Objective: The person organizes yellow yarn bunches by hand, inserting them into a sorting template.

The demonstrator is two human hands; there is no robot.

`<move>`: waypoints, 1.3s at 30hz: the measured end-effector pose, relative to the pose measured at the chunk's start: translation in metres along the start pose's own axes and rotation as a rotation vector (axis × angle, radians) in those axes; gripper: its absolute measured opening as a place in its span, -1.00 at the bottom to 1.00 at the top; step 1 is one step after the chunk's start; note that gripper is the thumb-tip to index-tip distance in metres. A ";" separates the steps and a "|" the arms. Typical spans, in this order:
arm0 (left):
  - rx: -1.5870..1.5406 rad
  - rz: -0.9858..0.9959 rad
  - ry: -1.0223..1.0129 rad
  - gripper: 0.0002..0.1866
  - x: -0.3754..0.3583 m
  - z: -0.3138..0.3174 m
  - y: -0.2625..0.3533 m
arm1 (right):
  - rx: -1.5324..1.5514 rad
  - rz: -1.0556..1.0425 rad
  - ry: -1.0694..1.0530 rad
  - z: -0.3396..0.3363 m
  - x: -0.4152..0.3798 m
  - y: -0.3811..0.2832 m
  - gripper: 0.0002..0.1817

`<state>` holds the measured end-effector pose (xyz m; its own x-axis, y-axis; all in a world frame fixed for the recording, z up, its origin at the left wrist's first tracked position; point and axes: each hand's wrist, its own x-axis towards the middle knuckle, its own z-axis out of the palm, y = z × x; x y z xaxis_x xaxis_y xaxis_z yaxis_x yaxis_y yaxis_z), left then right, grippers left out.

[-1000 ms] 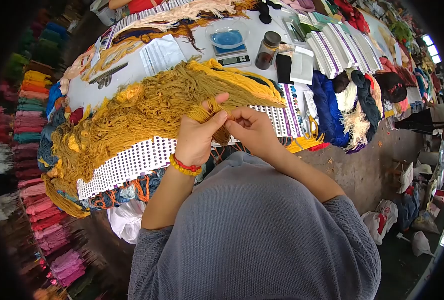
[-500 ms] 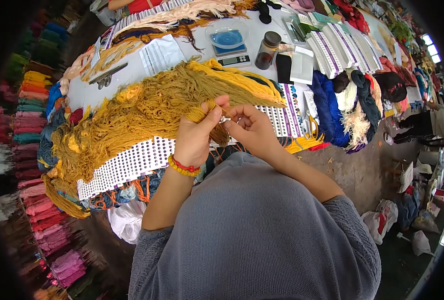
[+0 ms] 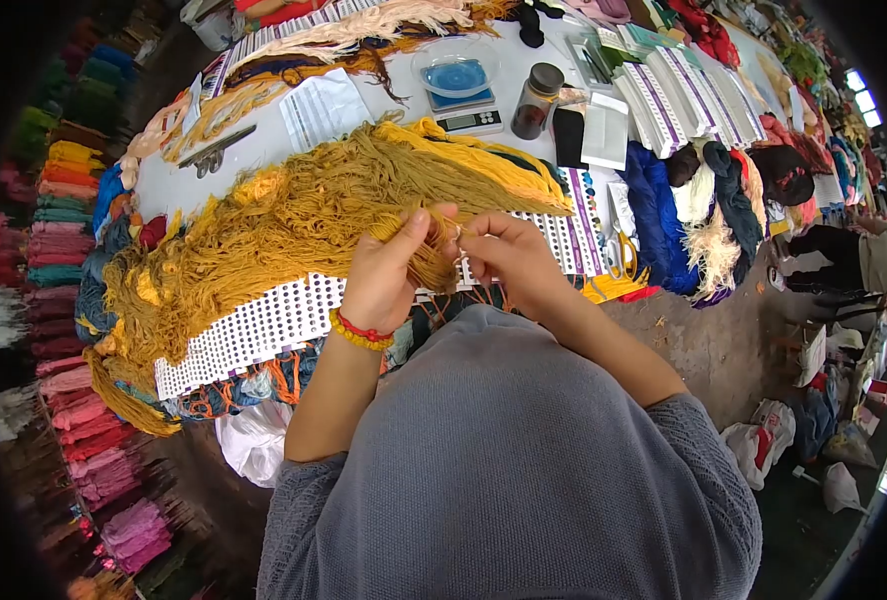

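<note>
My left hand [image 3: 384, 273] is wrapped around the end of a mustard-yellow yarn hank [image 3: 425, 243], its thumb lying over the strands. Against the hank's right side, my right hand [image 3: 509, 250] pinches a small white tie or tag [image 3: 459, 245], too small to make out fully. Both hands are close together above the table's front edge. Behind and left of them spreads a large heap of mustard and olive yarn [image 3: 264, 225]. A brighter yellow bundle [image 3: 474, 160] runs along its back right side.
White cards with rows of dots [image 3: 254, 335] lie under the heap. Beyond it are a clamp [image 3: 217, 152], a paper sheet [image 3: 322, 108], a digital scale [image 3: 469, 122] and a dark-lidded jar [image 3: 537, 102]. Yellow-handled scissors [image 3: 621, 255] and blue yarn [image 3: 654, 210] lie to the right.
My left thumb has lifted and shifted left, showing more of the hank. My right hand has moved slightly right and down, and more of the white piece shows.
</note>
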<state>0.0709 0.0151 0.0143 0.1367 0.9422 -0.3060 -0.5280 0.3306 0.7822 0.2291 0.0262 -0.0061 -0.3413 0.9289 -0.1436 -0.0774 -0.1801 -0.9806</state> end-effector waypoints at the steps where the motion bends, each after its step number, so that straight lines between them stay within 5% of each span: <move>1: -0.004 -0.043 -0.071 -0.71 0.002 -0.009 0.000 | 0.331 0.181 -0.075 -0.002 -0.001 -0.008 -0.85; 3: -0.009 -0.087 -0.144 -0.69 0.004 -0.015 -0.002 | 0.841 0.395 -0.178 -0.007 -0.004 -0.018 -0.72; 7: -0.062 -0.105 -0.173 -0.61 0.002 -0.007 0.001 | 1.291 0.191 -0.381 -0.015 -0.003 -0.022 -0.67; 12: -0.022 -0.066 -0.052 -0.53 -0.001 0.013 0.001 | 0.540 0.129 -0.187 -0.007 0.005 -0.011 -0.76; 15: 0.018 -0.013 -0.042 -0.55 0.001 0.013 -0.006 | 0.047 -0.091 0.045 0.010 0.002 -0.002 -0.85; 18: 0.179 0.081 -0.064 -0.62 0.002 0.013 -0.007 | -0.031 -0.071 0.004 0.010 0.004 0.002 -0.86; 24: 0.139 0.165 -0.009 -0.77 0.002 0.009 -0.006 | 0.092 0.110 -0.028 0.008 -0.002 -0.013 -0.87; 34: 0.081 0.090 0.033 -0.73 0.001 0.006 -0.006 | 0.157 0.020 0.041 0.005 0.001 0.003 -0.90; 36: 0.088 0.116 0.018 -0.71 0.003 0.004 -0.006 | 0.571 0.166 -0.063 0.002 0.000 -0.004 -0.89; 39: -0.076 -0.001 -0.077 -0.70 0.005 -0.001 -0.005 | 0.740 0.240 -0.173 -0.002 0.001 -0.008 -0.88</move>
<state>0.0735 0.0178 0.0087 0.1999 0.9441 -0.2622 -0.5892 0.3297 0.7377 0.2312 0.0290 0.0018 -0.5635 0.7850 -0.2574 -0.5649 -0.5934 -0.5733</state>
